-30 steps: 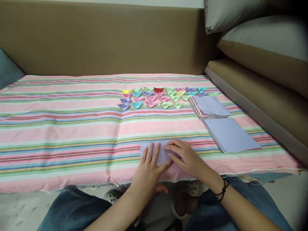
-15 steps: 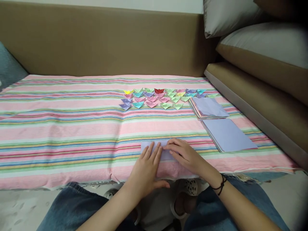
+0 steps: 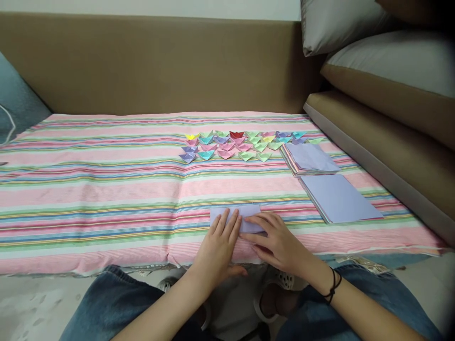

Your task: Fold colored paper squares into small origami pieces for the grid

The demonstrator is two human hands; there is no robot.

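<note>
A folded lavender paper lies on the striped cloth near its front edge. My left hand rests flat on the paper's left part, fingers stretched out and thumb apart. On the right, my right hand touches the paper's lower right part with its fingertips, its fingers spread. Behind the paper stand rows of small folded paper boats, among them a red one, a yellow one and a turquoise one.
Two paper stacks lie at the right, a rear one and a front one. Brown-grey cushions border the striped cloth on the right, and a brown backrest stands behind it.
My right hand has moved down and slightly right, off the paper's upper right part, uncovering its top right corner. My left hand stays on the paper. The camera view has shifted slightly.
</note>
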